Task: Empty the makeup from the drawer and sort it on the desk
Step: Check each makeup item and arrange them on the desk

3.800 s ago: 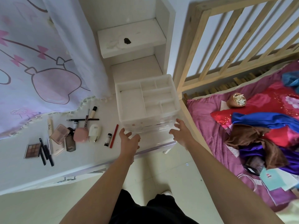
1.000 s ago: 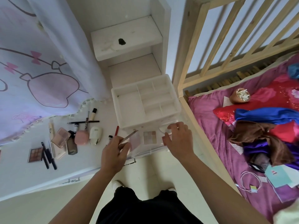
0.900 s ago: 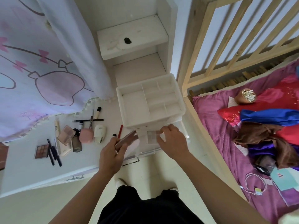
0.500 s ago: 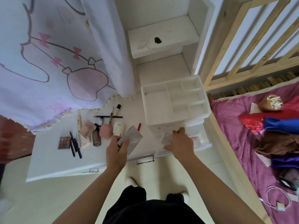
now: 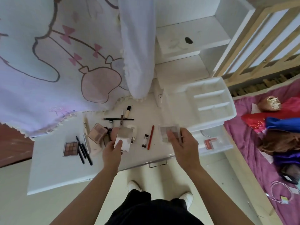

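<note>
The left hand (image 5: 112,153) is holding a silver compact (image 5: 123,139) above the surface (image 5: 52,172); the grip is closed on it, with the thumb lying across the near face and the fingers wrapping the far edge. The compact is hanging over the group of makeup already lying on the surface.

The right hand (image 5: 183,145) is holding a clear-lidded eyeshadow palette (image 5: 168,132) just left of the organizer (image 5: 209,101); the grip is closed on it, with the thumb pressing on the lid. The palette is tilting slightly and is not touching the surface.

The drawer (image 5: 215,142) is standing pulled out from the base of the organizer. A red-and-white item (image 5: 210,142) is lying inside it.

The following items are lying on the surface:
- a brown eyeshadow palette (image 5: 70,146), at the left of the group;
- three black pencils (image 5: 83,151), just beside that palette;
- a pink compact (image 5: 97,132), partly behind the silver compact;
- a long black pencil (image 5: 117,119), lying crosswise near the curtain (image 5: 65,62);
- a cream tube with a black cap (image 5: 128,111), near the curtain hem;
- a red pencil (image 5: 151,137), between the two hands;
- a small vial (image 5: 145,140), just beside the red pencil.

A bed (image 5: 253,159) with piled fabric is standing to the right of the surface.
</note>
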The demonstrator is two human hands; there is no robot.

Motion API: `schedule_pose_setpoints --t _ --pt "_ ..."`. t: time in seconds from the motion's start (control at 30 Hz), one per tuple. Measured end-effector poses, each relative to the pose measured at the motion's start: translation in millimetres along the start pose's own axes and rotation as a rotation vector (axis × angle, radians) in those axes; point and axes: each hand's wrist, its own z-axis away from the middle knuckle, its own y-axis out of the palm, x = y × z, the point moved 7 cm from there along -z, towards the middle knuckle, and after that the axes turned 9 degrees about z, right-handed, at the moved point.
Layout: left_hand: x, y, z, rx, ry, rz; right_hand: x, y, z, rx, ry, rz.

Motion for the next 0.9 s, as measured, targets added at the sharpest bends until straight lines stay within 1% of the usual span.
schedule_pose_setpoints --t 0.07,0.13,0.23,0.3,0.37,0.43,0.5,0.53,0.6,0.63,0.7,0.73,0.8,0.83,0.87,0.9 --pt "5 -14 -13 -0.025 -0.059 0.071 -1 52 -7 0.135 0.137 -0.065" --pt "8 -25 -29 -0.033 -0.090 0.111 -15 101 -14 0.270 0.256 -0.002" --pt "6 -35 -50 0.020 -0.119 0.151 -34 153 -26 0.329 0.310 0.196" --pt "2 -36 -63 0.069 -0.120 0.154 -53 177 -30 0.321 0.411 0.201" --pt "1 -36 -76 0.098 -0.138 0.148 -66 193 -30 0.326 0.538 0.108" --pt "3 -34 -85 0.105 -0.190 0.179 -69 202 -27 0.313 0.632 -0.117" --pt "0 -28 -90 0.118 -0.217 0.223 -49 196 -23 0.284 0.633 -0.302" --pt "0 -26 -92 0.122 -0.210 0.212 -40 189 -22 0.279 0.622 -0.345" --pt "-2 -23 -95 0.134 -0.168 0.090 -24 170 -20 0.289 0.594 -0.307" --pt "4 -20 -100 0.156 -0.142 -0.005 -19 158 -20 0.295 0.574 -0.238" --pt "-4 -17 -99 0.131 -0.063 -0.252 -16 134 -16 0.339 0.568 -0.174" --pt "-13 -11 -94 0.136 -0.002 -0.365 -16 123 -15 0.368 0.556 -0.181" --pt "-38 9 -71 0.194 0.177 -0.560 -13 96 -12 0.417 0.508 -0.195" --pt "-43 19 -62 0.208 0.239 -0.612 -14 79 -10 0.416 0.489 -0.198" --pt "-44 29 -54 0.208 0.264 -0.608 -18 60 -8 0.384 0.485 -0.203" --pt "-40 39 -46 0.213 0.243 -0.563 -23 39 -8 0.317 0.480 -0.200"
